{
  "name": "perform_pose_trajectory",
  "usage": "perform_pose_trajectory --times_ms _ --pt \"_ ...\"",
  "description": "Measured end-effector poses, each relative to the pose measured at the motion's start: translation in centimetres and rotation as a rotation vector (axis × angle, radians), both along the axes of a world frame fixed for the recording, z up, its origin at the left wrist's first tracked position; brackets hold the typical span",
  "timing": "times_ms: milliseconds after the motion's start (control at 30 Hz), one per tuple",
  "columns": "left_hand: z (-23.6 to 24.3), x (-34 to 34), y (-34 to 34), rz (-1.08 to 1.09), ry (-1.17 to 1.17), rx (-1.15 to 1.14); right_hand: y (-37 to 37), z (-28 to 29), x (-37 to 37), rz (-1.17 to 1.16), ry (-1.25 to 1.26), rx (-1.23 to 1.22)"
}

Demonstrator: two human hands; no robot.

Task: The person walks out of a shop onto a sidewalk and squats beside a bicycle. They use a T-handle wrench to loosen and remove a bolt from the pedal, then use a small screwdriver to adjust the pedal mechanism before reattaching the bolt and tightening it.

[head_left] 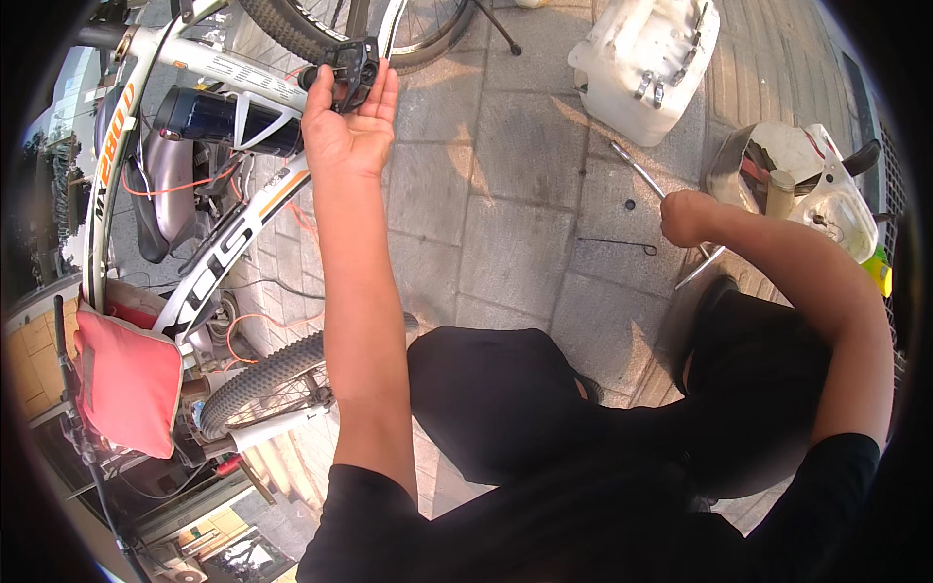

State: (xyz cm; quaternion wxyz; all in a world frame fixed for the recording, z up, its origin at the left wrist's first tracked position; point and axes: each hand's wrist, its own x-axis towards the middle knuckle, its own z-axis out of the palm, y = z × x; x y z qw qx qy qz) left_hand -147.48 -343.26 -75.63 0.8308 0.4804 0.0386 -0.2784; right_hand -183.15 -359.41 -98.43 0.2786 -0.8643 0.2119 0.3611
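L hand (348,138) cups black pedal (359,76) at bike (225,70), prob. to steady it, fingers part hidden; R hand (687,219), right of bike, grips metal rod (637,168).

- White plastic jug (632,39) is resting on grey paving slabs (515,233), upper right; small metal parts (658,93) are sitting on it.
- Cut-open white container (844,191) is standing right of the jug; tan cylinder (780,192) is showing in its opening.
- Yellow-green item (880,275) is sitting just beside that container, kind unclear.
- Dark blue bottle (199,117) is sitting in a white cage (240,121), upper left.
- Mauve scooter (173,185) is standing beyond, partly hidden.
- Red bag (126,384) is showing at left.
- Orange cord (160,193) is trailing across the scooter.
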Motion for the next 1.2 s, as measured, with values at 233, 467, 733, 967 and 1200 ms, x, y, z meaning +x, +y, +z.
perform_pose_trajectory --times_ms 233,467,733,967,1200 --pt "-1.6 0.5 0.6 -0.057 -0.054 -0.127 0.8 4.4 1.9 0.026 -0.042 0.093" --pt "-3.2 1.8 1.4 -0.194 -0.032 -0.288 1.1 3.2 1.1 0.078 -0.03 0.092" --pt "-2.8 1.1 0.6 -0.166 0.014 -0.272 0.0 3.3 1.6 0.091 -0.049 0.102" --pt "-2.9 0.7 0.2 -0.187 0.007 -0.293 -0.1 3.6 2.3 0.081 -0.079 0.08" --pt "-0.8 0.1 -0.8 0.008 -0.039 -0.003 2.1 4.1 5.1 0.185 -0.065 0.127"
